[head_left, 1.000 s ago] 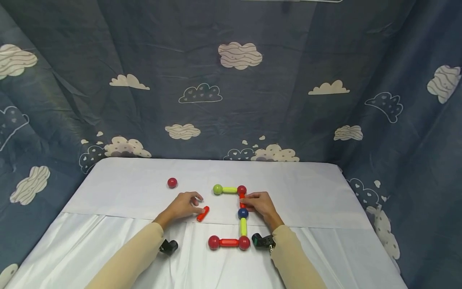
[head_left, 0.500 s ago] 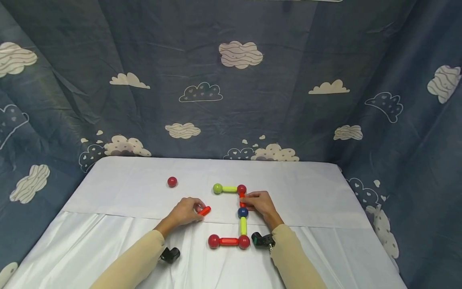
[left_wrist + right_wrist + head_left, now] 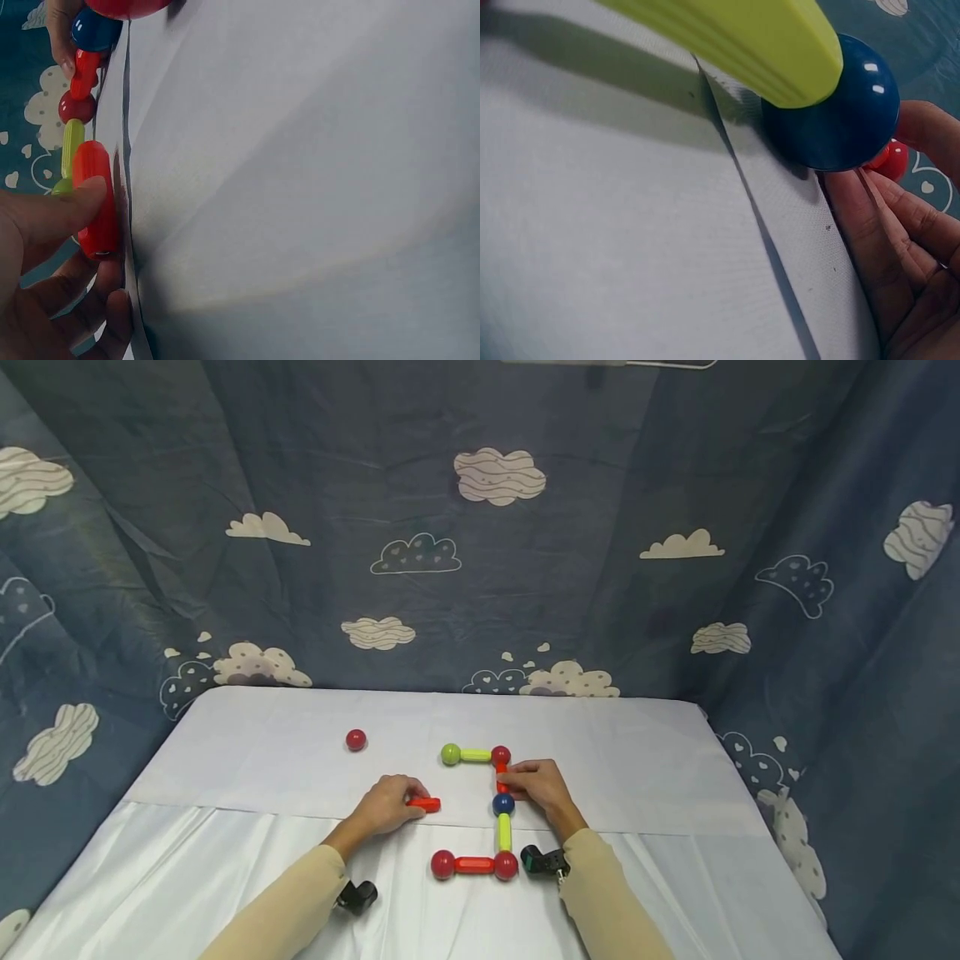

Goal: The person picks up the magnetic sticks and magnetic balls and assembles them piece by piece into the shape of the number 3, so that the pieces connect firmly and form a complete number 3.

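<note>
In the head view my left hand (image 3: 384, 804) pinches a loose red rod (image 3: 429, 805) between thumb and fingers, the rod lying sideways with its free end to the right. My right hand (image 3: 546, 785) pinches another red rod (image 3: 502, 780), which joins a red ball (image 3: 501, 756) above to a blue ball (image 3: 503, 804) below. From that red ball a yellow-green rod (image 3: 476, 756) runs left to a green ball (image 3: 450, 754). Below the blue ball, a second yellow-green rod (image 3: 757, 45) leads to a corner red ball (image 3: 506, 866). A red rod (image 3: 474, 866) links that ball to another red ball (image 3: 442, 864).
A single red ball (image 3: 356, 740) lies apart at the back left of the white-covered table (image 3: 637, 760). A fold edge crosses the cloth near the hands. Behind hangs a dark curtain (image 3: 585, 577) with cloud prints.
My left hand has closed its grip on the loose red rod and turned it from slanted to nearly level, shifting slightly right. The right hand keeps its hold, and the joined pieces stay put.
</note>
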`<state>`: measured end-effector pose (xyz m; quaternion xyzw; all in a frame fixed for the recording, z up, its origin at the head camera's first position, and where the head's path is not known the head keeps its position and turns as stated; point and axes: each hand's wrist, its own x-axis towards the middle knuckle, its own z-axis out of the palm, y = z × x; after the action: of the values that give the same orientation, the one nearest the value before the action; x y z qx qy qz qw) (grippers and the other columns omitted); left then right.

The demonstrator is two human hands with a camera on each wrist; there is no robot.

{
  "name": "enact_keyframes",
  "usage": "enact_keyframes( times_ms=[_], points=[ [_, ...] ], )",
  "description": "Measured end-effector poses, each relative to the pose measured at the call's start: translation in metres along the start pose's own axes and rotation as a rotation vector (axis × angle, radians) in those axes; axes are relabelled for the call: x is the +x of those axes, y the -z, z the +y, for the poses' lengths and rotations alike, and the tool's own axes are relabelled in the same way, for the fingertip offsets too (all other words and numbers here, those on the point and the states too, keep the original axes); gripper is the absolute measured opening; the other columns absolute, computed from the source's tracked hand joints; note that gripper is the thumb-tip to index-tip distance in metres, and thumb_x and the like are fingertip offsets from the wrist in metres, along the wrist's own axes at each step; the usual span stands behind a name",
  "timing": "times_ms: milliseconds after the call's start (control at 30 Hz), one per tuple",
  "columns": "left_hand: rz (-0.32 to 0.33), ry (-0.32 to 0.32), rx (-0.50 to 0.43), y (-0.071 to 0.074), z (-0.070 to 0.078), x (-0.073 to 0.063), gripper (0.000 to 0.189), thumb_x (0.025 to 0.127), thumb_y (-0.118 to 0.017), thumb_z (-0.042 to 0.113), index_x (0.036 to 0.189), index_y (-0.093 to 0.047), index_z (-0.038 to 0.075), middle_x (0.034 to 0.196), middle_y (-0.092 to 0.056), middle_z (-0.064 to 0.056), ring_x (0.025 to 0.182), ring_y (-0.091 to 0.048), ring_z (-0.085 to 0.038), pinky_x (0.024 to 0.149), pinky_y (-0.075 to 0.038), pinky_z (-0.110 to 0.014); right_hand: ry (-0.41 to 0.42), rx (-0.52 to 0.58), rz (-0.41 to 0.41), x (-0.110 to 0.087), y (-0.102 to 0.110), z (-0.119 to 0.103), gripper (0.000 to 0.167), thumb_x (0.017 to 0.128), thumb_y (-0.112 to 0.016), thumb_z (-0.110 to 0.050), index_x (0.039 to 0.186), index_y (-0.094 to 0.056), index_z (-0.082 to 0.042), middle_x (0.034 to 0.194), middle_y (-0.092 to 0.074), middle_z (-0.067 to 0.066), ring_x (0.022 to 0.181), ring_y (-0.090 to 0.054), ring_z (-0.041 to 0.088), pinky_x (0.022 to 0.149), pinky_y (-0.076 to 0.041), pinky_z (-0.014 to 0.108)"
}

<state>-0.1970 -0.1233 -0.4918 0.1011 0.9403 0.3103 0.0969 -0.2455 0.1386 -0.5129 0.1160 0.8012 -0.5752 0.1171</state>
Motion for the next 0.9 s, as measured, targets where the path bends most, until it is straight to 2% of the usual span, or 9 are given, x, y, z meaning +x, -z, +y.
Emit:
enact_keyframes(
  times_ms=[200, 333, 433, 700, 900],
  points=[
    [0.026, -0.056, -0.027, -0.003, 0.001, -0.001, 0.019, 0.081, -0.076, 0.011, 0.099, -0.070, 0.011, 0.085, -0.061, 0.002, 0.077, -0.049, -0.014, 0.075, -0.042, -0.034, -0.001, -0.001, 0.008, 0.000, 0.000, 0.001, 0.035, 0.077, -0.081, -0.017, 0.104, -0.070, 0.000, 0.092, -0.068, 0.012, 0.067, -0.065, 0.014, 0.062, -0.054, 0.025],
    [-0.014, -0.105, -0.080, -0.004, 0.005, 0.001, 0.021, 0.082, -0.074, 0.007, 0.102, -0.069, 0.010, 0.086, -0.059, 0.002, 0.078, -0.049, -0.014, 0.073, -0.042, -0.032, 0.019, -0.005, 0.008, 0.000, -0.001, 0.001, 0.034, 0.077, -0.081, -0.017, 0.103, -0.070, 0.001, 0.091, -0.069, 0.012, 0.066, -0.065, 0.014, 0.062, -0.054, 0.025],
    [-0.058, -0.115, -0.106, -0.005, 0.009, 0.003, 0.023, 0.083, -0.072, 0.007, 0.105, -0.068, 0.010, 0.090, -0.059, 0.002, 0.081, -0.050, -0.015, 0.074, -0.044, -0.032, 0.019, 0.002, 0.014, -0.001, -0.001, 0.001, 0.033, 0.077, -0.081, -0.015, 0.103, -0.070, 0.002, 0.090, -0.069, 0.012, 0.065, -0.065, 0.013, 0.062, -0.054, 0.025],
    [-0.070, -0.144, -0.104, -0.009, 0.018, 0.014, 0.022, 0.084, -0.072, 0.008, 0.106, -0.068, 0.009, 0.089, -0.060, 0.002, 0.077, -0.050, -0.014, 0.067, -0.044, -0.026, 0.008, -0.023, 0.037, 0.001, 0.000, 0.001, 0.033, 0.077, -0.081, -0.016, 0.103, -0.070, 0.001, 0.091, -0.069, 0.012, 0.067, -0.064, 0.014, 0.062, -0.054, 0.025],
    [-0.085, -0.165, -0.063, -0.011, 0.021, 0.016, 0.022, 0.085, -0.072, 0.009, 0.106, -0.068, 0.010, 0.090, -0.061, 0.003, 0.076, -0.049, -0.013, 0.068, -0.043, -0.026, 0.007, -0.025, 0.034, -0.001, -0.001, -0.001, 0.036, 0.076, -0.081, -0.018, 0.104, -0.069, 0.002, 0.091, -0.069, 0.011, 0.066, -0.064, 0.013, 0.062, -0.054, 0.024]
  ],
)
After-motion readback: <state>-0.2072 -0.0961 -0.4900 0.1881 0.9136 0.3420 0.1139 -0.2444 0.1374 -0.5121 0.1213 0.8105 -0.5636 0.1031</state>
